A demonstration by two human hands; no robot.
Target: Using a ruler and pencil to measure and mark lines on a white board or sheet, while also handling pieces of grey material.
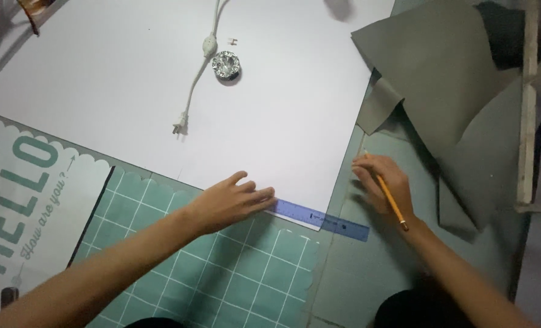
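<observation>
Head view: right hand (384, 182) fingers grip pencil (387, 193), tip up-left; left hand (231, 200) flat on ruler (322, 219).

Mid white sheet (118, 79) open; cord (192, 85), round knob (226, 64) block top.

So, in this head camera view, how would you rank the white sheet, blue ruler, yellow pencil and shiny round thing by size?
Largest to smallest:
1. white sheet
2. blue ruler
3. yellow pencil, part hidden by the right hand
4. shiny round thing
</observation>
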